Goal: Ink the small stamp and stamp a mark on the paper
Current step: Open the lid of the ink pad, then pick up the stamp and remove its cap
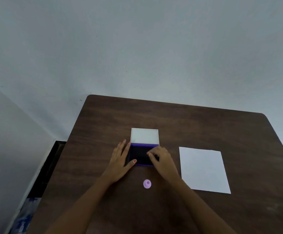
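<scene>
Ink pad open mid-frame. Left hand flat, bracing its edge; right hand curled on pad, grip unclear. Keep bracing, then grab stamp below.

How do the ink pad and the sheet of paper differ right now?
The ink pad is dark with a purple frame; the paper is plain white. The ink pad has both hands on it, left hand at its side and right hand over it; the paper lies untouched. The paper looks larger. Both rest flat on the table.
</scene>
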